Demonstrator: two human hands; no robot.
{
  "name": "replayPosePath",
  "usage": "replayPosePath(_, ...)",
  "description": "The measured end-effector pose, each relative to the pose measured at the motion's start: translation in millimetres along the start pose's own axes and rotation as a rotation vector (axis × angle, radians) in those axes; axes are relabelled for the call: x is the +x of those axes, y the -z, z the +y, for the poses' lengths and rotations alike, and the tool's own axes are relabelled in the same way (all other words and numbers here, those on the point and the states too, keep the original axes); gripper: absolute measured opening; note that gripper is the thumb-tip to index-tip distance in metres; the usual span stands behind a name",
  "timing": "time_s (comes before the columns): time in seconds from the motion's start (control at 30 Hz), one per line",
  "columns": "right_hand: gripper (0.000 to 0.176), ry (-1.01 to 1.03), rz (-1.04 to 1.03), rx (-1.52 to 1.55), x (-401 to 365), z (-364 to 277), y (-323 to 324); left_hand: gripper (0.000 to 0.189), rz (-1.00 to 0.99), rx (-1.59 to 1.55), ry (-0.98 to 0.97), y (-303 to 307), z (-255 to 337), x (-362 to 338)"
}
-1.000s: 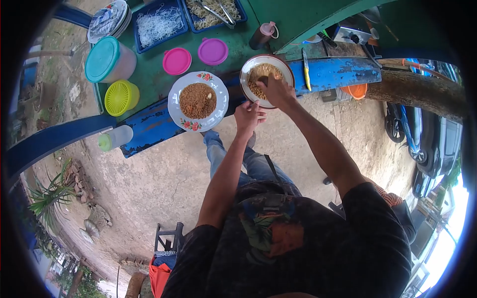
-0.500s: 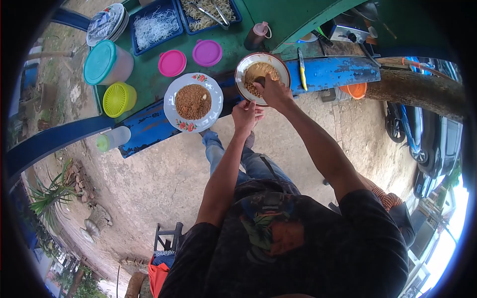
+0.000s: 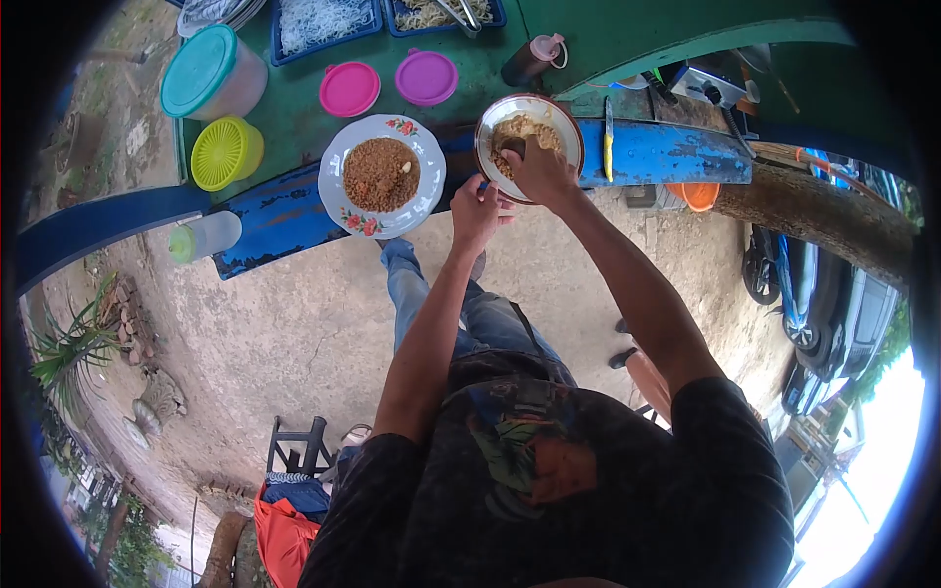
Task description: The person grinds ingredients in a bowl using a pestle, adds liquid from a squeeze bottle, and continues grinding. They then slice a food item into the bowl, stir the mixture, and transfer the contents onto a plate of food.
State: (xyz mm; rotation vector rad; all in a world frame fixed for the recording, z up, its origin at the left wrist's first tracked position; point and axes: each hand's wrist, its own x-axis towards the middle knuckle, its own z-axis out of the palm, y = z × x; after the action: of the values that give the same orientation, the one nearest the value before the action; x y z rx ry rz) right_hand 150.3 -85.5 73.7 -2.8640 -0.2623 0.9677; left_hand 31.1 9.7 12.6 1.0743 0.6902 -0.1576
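A white bowl with a brown rim [image 3: 569,120] holds a pale tan paste and coarse brown crumbs. Inside it, my right hand [image 3: 542,171] grips a dark, rounded pestle [image 3: 513,147], pressed into the food. My left hand [image 3: 477,216] is at the bowl's lower left edge, thumb and fingers closed at the rim. To the left lies a white floral plate [image 3: 336,162] heaped with brown ground crumbs [image 3: 377,176], with one small pale piece on top.
Pink [image 3: 350,89] and purple lids [image 3: 426,77], a teal-lidded tub [image 3: 201,73], a lime container [image 3: 226,154] and a bottle [image 3: 529,61] stand around. A yellow-handled knife [image 3: 608,147] lies right of the bowl. Blue trays [image 3: 326,44] of noodles and sprouts are behind.
The view has shifted slightly. My right hand and the pestle have moved a little within the bowl, and the paste has a different shape. My left hand stays at the rim.
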Motion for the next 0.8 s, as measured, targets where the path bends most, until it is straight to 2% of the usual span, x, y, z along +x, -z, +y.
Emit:
replayPosePath(0.07,0.062,0.06,0.044,-0.049,5,-1,-5,0.021,-0.002,-0.018,0.03,4,-1,10)
replayPosePath(0.17,0.061,-0.058,0.056,0.033,20,-10,6,0.025,-0.011,0.031,0.047,3,6,2)
replayPosePath(0.27,0.064,-0.005,0.055,-0.083,0,0,-12,0.026,-0.029,0.009,0.039,8,0,4)
replayPosePath(0.33,0.066,-0.017,0.075,-0.041,12,-10,-5,0.026,-0.036,0.003,0.038,9,8,10)
replayPosePath(0.4,0.067,-0.114,0.057,0.051,21,-17,1,0.025,-0.051,0.003,0.045,10,5,3)
replayPosePath(0.47,0.069,-0.048,0.073,0.022,17,-14,-6,0.026,-0.04,0.011,0.058,11,7,8)
replayPosePath(0.53,0.068,-0.011,0.229,0.055,18,-2,-22,0.027,-0.073,-0.039,0.062,12,4,5)
replayPosePath(0.57,0.065,-0.054,0.19,0.137,39,-2,-16,0.029,-0.091,-0.014,0.065,12,5,3)
replayPosePath(0.6,0.066,-0.162,0.013,0.349,49,-5,-6,0.029,-0.098,-0.011,0.066,11,3,-2)
replayPosePath(0.67,0.068,-0.281,-0.187,0.464,28,-26,5,0.031,-0.098,-0.04,0.063,11,2,2)
replayPosePath(0.7,0.066,-0.322,-0.125,0.51,5,-43,5,0.032,-0.119,-0.054,0.045,13,-5,6)
replayPosePath(0.73,0.065,-0.227,0.251,0.138,6,-39,-25,0.032,-0.121,-0.057,0.049,12,-6,2)
replayPosePath(0.8,0.067,-0.16,0.188,0.09,-1,-27,-25,0.032,-0.096,-0.073,0.086,12,-2,4)
